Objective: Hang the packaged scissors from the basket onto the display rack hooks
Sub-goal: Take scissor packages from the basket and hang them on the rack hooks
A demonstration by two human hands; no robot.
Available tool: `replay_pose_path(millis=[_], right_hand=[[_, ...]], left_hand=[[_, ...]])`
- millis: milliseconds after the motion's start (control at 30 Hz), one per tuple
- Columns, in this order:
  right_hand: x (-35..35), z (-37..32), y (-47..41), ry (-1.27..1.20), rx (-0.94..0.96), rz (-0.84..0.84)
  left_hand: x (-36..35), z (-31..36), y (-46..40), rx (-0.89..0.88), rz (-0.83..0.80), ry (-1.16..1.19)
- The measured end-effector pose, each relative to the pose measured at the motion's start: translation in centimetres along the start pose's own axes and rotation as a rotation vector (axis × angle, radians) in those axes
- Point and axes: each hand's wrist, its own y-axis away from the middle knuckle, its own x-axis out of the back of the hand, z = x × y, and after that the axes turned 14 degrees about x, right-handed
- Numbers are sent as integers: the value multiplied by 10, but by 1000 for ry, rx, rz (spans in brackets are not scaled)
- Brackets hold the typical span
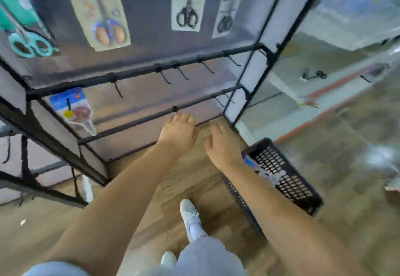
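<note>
Left hand (179, 128) and right hand (223, 143), both empty with fingers loosely extended, side by side near the lowest bar of the black display rack (138, 74). Packaged scissors (263, 173) lying in the black mesh basket (290, 180) on the wooden floor (173, 189), beside the right forearm. More scissor packs (101, 11) hung on upper hooks; one blue pack (72, 109) on the middle bar's left end. Picture blurred.

No text can be read. Print on the scissors packs (98, 9) hung on the rack (138, 73) is blurred out. A yellow sticker (68, 114) is seen on the blue pack (72, 108) at the rack's lower left, also unreadable.
</note>
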Motion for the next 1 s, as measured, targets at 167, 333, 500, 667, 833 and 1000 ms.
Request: replay_pose_path(millis=[167, 333, 500, 667, 833, 1000], right_hand=[[26, 77, 71, -42, -244, 1], [51, 154, 132, -59, -455, 56], [41, 252, 186, -115, -661, 58], [28, 337, 227, -160, -793, 43], [3, 404, 253, -177, -833, -40], [-47, 448, 261, -289, -934, -114]], left_hand=[[-18, 110, 11, -223, -95, -32], [-65, 213, 14, -431, -193, -205], [-116, 297, 3, -530, -309, -221], [-166, 361, -19, -474, -455, -217], [-217, 395, -45, -444, -535, -240], [-285, 398, -75, -430, -580, -323]])
